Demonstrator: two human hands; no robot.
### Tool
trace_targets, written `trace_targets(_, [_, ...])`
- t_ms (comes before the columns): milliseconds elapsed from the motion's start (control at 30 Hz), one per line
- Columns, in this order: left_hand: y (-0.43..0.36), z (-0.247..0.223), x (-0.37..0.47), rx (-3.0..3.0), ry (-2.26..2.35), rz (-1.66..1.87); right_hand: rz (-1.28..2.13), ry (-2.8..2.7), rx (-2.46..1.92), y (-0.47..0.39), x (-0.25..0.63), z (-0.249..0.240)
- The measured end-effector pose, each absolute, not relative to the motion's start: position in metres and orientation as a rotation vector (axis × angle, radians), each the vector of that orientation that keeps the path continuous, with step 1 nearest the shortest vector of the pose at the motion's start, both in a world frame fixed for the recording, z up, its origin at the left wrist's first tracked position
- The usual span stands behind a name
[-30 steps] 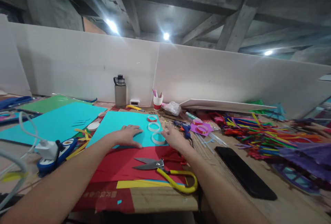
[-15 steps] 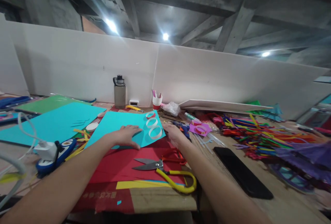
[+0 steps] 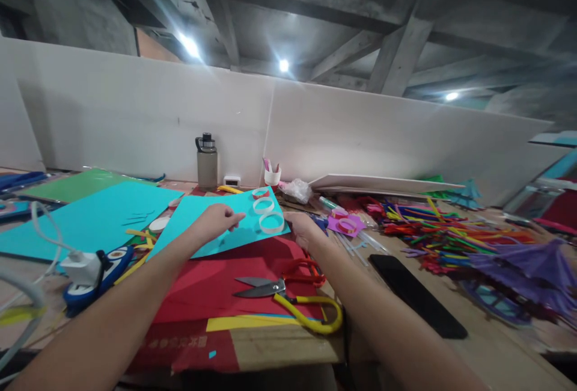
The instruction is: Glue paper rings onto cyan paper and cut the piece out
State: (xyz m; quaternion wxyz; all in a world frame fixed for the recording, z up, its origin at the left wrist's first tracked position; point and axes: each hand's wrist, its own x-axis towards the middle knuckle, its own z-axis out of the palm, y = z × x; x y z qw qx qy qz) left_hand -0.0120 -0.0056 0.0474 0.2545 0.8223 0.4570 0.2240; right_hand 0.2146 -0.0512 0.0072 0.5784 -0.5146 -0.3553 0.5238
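Note:
A turquoise sheet of paper (image 3: pixel 189 218) lies over red paper (image 3: pixel 216 286), its front edge raised a little. Pale paper rings (image 3: pixel 271 222) stand in a row along its right side, the farthest one with red on it. Over the sheet's middle hovers my left hand (image 3: pixel 217 222), fingers curled in and nothing visible in them. My right hand (image 3: pixel 305 231) is closed at the sheet's right edge, beside the nearest ring; its fingertips are partly hidden. Open-bladed scissors (image 3: pixel 279 289) with one red and one yellow handle lie on the red paper in front of both hands.
A black phone (image 3: pixel 417 295) and a heap of colourful pipe cleaners (image 3: pixel 451 228) are on the right. At the left lie a power strip (image 3: pixel 97 274) and a larger turquoise sheet (image 3: pixel 90 216). A bottle (image 3: pixel 207 165) and a cup of pens (image 3: pixel 272 174) stand near the white board (image 3: pixel 225 108).
My left hand has gone from flat on the turquoise sheet to curled and lifted. My right hand stays at its right edge. The view has shifted slightly.

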Motion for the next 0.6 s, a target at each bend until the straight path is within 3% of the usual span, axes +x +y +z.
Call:
trace_targets(167, [-0.045,0.039,0.008,1.600,0.806,0.291,1.201,-0.765,-1.219,-0.044,0.215,0.021])
trace_targets(267, [-0.063,0.024,0.025,1.246,0.678,0.296,1.170,-0.744,-1.216,-0.042,0.220,0.031])
trace_targets(600, [-0.047,0.002,0.042,0.465,0.421,0.955,1.161,-0.794,-1.201,-0.058,0.215,0.039])
